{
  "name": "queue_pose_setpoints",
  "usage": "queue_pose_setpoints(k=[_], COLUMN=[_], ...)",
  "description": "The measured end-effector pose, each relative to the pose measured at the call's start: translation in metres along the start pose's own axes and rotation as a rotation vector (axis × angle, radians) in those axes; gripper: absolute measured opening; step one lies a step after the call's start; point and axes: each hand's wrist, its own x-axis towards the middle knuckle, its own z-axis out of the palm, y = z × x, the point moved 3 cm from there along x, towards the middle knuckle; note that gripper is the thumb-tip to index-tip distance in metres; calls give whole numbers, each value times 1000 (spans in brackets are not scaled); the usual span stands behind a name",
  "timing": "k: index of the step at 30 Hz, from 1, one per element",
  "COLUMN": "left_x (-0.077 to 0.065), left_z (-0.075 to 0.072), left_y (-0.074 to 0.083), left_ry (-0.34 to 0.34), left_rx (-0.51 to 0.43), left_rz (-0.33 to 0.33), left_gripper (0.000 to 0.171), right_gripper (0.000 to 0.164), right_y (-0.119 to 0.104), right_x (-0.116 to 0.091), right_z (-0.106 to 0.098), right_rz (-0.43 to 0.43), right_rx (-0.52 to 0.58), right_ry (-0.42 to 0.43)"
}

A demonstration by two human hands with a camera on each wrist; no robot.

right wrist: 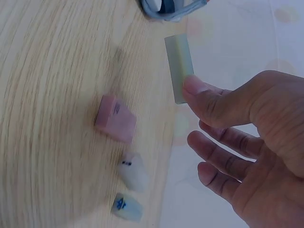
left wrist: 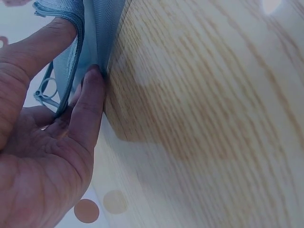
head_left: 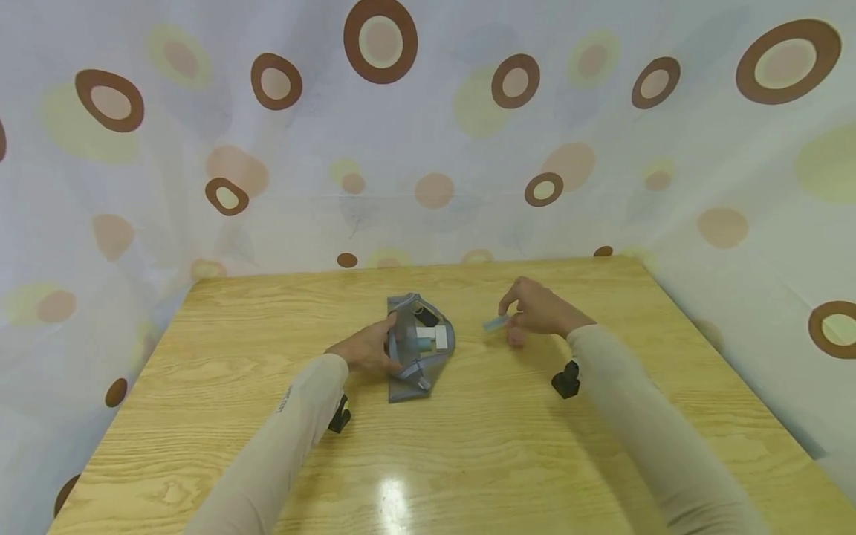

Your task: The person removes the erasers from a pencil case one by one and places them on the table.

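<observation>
A grey-blue mesh zip pouch [head_left: 401, 390] lies on the table with its mouth spread wide. White blocks [head_left: 441, 338], a light-blue piece [head_left: 424, 344] and a black item [head_left: 426, 316] show inside it. My left hand [head_left: 364, 349] grips the pouch's left side, thumb and fingers on the zip edge [left wrist: 76, 61]. To the right of the pouch, my right hand [head_left: 538, 308] pinches a pale green rectangular eraser [right wrist: 178, 64] by one end, between thumb and forefinger. The other fingers of that hand are loosely bent, and the eraser's free end points toward the pouch.
Below the right hand, a pink slanted eraser [right wrist: 115, 121], a small white rounded piece [right wrist: 134, 173] and a pale blue piece with a dark blue mark [right wrist: 127, 207] lie in a row on the wooden table [head_left: 234, 416]. A dotted cloth [head_left: 428, 148] hangs behind the table.
</observation>
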Motion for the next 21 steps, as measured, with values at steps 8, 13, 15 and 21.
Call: queue_pose_setpoints(k=[8,13,15,21], left_x=[0,0,-1,-3], left_z=[-1,-1,-1,-2], left_y=[1,1,2,4], left_ry=[6,5,6,5], left_rx=[-7,-18,-13,-8], left_rz=[-2,-6,-4,2], left_gripper=[116,116,115,114], right_gripper=[14,12,11,12], right_y=[21,35,40,52], right_x=[-18,-27,-29,-35], right_z=[-3,-4,-6,-7], right_rz=[17,65,71,86], right_rx=[11,14,14,32], right_ry=[33,40,52,73])
